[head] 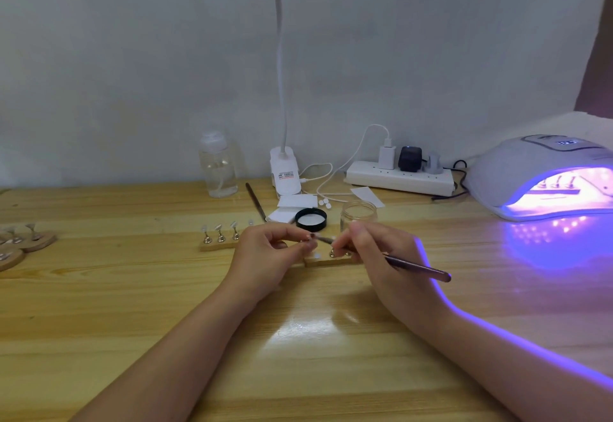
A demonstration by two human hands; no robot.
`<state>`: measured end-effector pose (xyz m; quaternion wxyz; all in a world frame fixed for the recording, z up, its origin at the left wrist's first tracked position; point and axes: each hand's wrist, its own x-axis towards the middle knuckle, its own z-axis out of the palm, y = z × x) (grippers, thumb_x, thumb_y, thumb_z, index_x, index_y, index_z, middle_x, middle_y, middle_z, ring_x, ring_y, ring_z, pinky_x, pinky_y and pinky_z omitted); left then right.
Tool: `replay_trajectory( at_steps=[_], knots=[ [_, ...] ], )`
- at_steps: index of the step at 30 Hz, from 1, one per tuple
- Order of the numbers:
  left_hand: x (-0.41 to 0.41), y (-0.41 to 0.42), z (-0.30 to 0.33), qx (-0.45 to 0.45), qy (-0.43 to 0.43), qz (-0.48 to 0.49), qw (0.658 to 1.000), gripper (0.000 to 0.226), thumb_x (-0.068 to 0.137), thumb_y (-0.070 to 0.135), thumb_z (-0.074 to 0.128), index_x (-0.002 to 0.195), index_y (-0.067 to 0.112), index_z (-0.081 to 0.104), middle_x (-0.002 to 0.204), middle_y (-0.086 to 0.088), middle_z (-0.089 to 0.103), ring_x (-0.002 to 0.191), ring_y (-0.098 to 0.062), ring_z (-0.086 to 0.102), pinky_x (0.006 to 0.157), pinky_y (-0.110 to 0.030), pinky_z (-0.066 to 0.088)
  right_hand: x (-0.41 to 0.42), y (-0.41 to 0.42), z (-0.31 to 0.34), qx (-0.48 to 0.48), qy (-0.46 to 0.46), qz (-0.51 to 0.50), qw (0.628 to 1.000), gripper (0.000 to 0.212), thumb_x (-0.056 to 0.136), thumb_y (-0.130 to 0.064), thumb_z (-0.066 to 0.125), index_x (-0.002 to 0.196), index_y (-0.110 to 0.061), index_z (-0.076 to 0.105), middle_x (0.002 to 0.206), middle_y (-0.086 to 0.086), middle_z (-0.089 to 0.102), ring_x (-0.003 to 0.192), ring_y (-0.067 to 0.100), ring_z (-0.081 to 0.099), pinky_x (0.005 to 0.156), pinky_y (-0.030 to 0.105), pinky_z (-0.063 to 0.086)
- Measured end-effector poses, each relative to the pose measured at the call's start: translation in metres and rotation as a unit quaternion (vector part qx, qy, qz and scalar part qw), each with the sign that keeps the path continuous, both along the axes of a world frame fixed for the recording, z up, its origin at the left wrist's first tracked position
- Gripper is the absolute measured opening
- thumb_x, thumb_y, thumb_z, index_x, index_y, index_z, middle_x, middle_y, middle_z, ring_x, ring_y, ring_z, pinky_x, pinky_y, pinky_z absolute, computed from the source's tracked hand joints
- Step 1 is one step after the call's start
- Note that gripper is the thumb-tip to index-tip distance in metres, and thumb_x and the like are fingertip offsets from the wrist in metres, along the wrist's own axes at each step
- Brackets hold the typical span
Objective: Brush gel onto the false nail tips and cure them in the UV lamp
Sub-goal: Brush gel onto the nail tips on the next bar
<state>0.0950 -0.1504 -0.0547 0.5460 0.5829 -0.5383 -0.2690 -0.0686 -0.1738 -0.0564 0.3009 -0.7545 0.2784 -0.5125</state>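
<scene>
The right hand [374, 255] pinches a thin nail brush [414, 267] like a pen, its dark handle trailing out to the right and its tip reaching left toward the left hand [268, 255]. The left hand's fingers are curled in a pinch at that brush tip; what they pinch is too small to make out (probably a nail tip, but the view does not settle it). Both hands hover over a small wooden holder block [326, 259] lying on the wooden counter [132, 305].

Just behind and left, a second wooden block [217, 245] carries a row of false nail tips [219, 227] on metal stands. Behind the hands stand an open clear jar [359, 212] and its black lid [311, 218], lying flat beside it. A spare brush [255, 201] lies near the clip-on desk lamp [284, 169].

At the right edge, the UV lamp [537, 169] glows violet, with more stands visible inside its mouth. A clear bottle [218, 166] and a white power strip [399, 178] sit by the wall.
</scene>
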Motion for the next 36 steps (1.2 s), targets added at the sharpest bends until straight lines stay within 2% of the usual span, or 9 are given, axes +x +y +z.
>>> replay_trajectory(
  at_steps=[4, 11, 14, 17, 19, 25, 28, 32, 36],
  knots=[
    [-0.0003, 0.0006, 0.001, -0.02, 0.005, -0.001, 1.0, 0.018, 0.072, 0.012, 0.075, 0.067, 0.029, 0.072, 0.052, 0.004, 0.057, 0.042, -0.005, 0.034, 0.044, -0.012, 0.031, -0.0012, 0.0018, -0.0013, 0.009, -0.031, 0.028, 0.999, 0.039, 0.086, -0.044, 0.038, 0.067, -0.026, 0.066, 0.065, -0.009, 0.066, 0.064, 0.003, 0.061, 0.063, 0.017, 0.047],
    [0.0002, -0.0009, -0.0003, -0.016, 0.009, -0.003, 1.0, 0.015, 0.073, 0.012, 0.074, 0.069, 0.026, 0.071, 0.034, 0.014, 0.029, 0.035, -0.004, 0.023, 0.04, -0.01, 0.023, 0.0003, 0.0003, -0.0015, -0.011, -0.005, 0.002, 1.0, 0.038, 0.086, -0.045, 0.036, 0.069, -0.028, 0.065, 0.072, -0.01, 0.066, 0.066, -0.001, 0.06, 0.062, 0.009, 0.042],
    [0.0011, -0.0011, -0.0008, -0.018, 0.004, 0.003, 1.0, 0.017, 0.07, 0.014, 0.077, 0.064, 0.03, 0.071, 0.044, 0.005, 0.046, 0.042, -0.005, 0.03, 0.043, -0.01, 0.028, -0.0003, 0.0006, -0.0041, 0.009, -0.05, 0.026, 0.998, 0.042, 0.086, -0.044, 0.038, 0.065, -0.022, 0.068, 0.064, -0.004, 0.067, 0.059, 0.002, 0.06, 0.059, 0.01, 0.042],
    [0.0019, -0.0018, -0.0012, -0.018, 0.009, 0.008, 1.0, 0.017, 0.068, 0.014, 0.078, 0.063, 0.029, 0.07, 0.058, 0.001, 0.065, 0.047, -0.005, 0.04, 0.046, -0.008, 0.034, -0.0004, -0.0005, -0.0017, -0.016, -0.017, -0.002, 1.0, 0.039, 0.087, -0.043, 0.036, 0.072, -0.025, 0.067, 0.072, -0.01, 0.067, 0.066, -0.002, 0.06, 0.062, 0.007, 0.041],
    [0.0015, -0.0019, -0.0012, -0.017, 0.014, 0.008, 1.0, 0.017, 0.068, 0.012, 0.078, 0.064, 0.027, 0.07, 0.051, 0.013, 0.061, 0.041, 0.001, 0.038, 0.045, -0.007, 0.033, -0.0008, -0.0006, -0.0002, -0.026, 0.012, -0.019, 0.999, 0.037, 0.086, -0.045, 0.035, 0.074, -0.029, 0.065, 0.077, -0.015, 0.066, 0.07, -0.004, 0.059, 0.064, 0.007, 0.04],
    [0.002, -0.0029, -0.002, -0.026, 0.0, 0.021, 0.999, 0.017, 0.071, 0.009, 0.076, 0.067, 0.025, 0.073, 0.057, 0.012, 0.061, 0.047, 0.001, 0.041, 0.049, -0.005, 0.034, -0.0012, -0.0015, -0.0041, 0.015, -0.041, 0.006, 0.999, 0.039, 0.09, -0.038, 0.043, 0.068, -0.018, 0.069, 0.067, -0.004, 0.068, 0.064, 0.003, 0.062, 0.062, 0.011, 0.044],
    [0.0021, -0.0032, -0.002, -0.028, -0.012, 0.02, 0.999, 0.019, 0.072, 0.011, 0.076, 0.067, 0.029, 0.073, 0.053, 0.007, 0.053, 0.048, -0.004, 0.034, 0.047, -0.007, 0.03, -0.0003, -0.0018, -0.0017, -0.022, 0.002, -0.021, 1.0, 0.034, 0.09, -0.04, 0.042, 0.073, -0.024, 0.068, 0.073, -0.014, 0.067, 0.07, -0.002, 0.061, 0.063, 0.009, 0.042],
    [0.0018, -0.0024, -0.0023, -0.026, -0.011, 0.013, 1.0, 0.017, 0.074, 0.013, 0.074, 0.068, 0.028, 0.072, 0.035, 0.014, 0.03, 0.037, -0.004, 0.025, 0.041, -0.008, 0.022, 0.0007, -0.0008, -0.0039, 0.022, -0.033, 0.003, 0.999, 0.043, 0.088, -0.044, 0.042, 0.066, -0.019, 0.069, 0.064, -0.006, 0.068, 0.063, 0.002, 0.063, 0.062, 0.014, 0.045],
    [0.0016, -0.0019, -0.0022, -0.03, -0.021, 0.009, 0.999, 0.016, 0.075, 0.012, 0.074, 0.071, 0.027, 0.072, 0.034, 0.013, 0.026, 0.035, -0.004, 0.024, 0.04, -0.008, 0.021, -0.0001, -0.0021, -0.0026, -0.036, 0.007, -0.029, 0.999, 0.041, 0.088, -0.045, 0.034, 0.074, -0.026, 0.067, 0.073, -0.012, 0.067, 0.073, 0.003, 0.062, 0.066, 0.019, 0.048]
  ],
)
